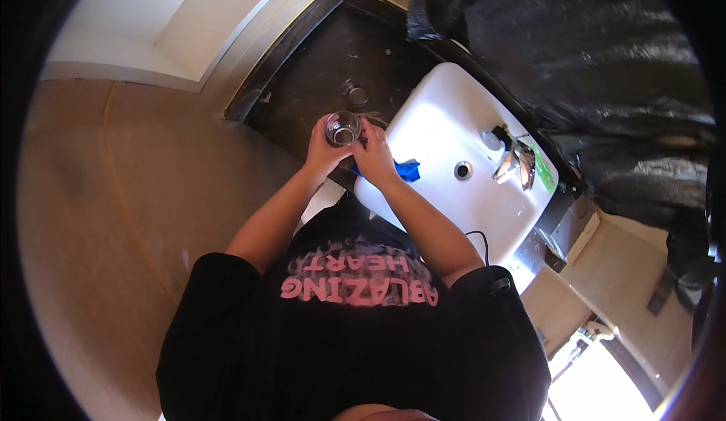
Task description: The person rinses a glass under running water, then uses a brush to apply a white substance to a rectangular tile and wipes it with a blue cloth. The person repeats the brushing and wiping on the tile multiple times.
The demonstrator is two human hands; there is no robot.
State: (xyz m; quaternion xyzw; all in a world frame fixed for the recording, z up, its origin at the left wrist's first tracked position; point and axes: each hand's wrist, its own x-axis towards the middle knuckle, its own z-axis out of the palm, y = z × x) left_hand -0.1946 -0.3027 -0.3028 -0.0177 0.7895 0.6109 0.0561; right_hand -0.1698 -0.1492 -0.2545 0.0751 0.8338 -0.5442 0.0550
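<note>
Over the edge of the dark counter, a clear drinking glass is held between both my hands, its round mouth facing up. My left hand is wrapped around its left side. On the opposite side, my right hand grips the glass with curled fingers. Just beyond it, a small clear round object, perhaps another glass, sits on the counter. A blue cloth or piece of plastic lies at the sink's near left edge, partly hidden behind my right wrist.
To the right is a white sink with a drain and a metal faucet. Something green lies beside the faucet. Black plastic sheeting hangs along the far right. A tan wall rises on the left.
</note>
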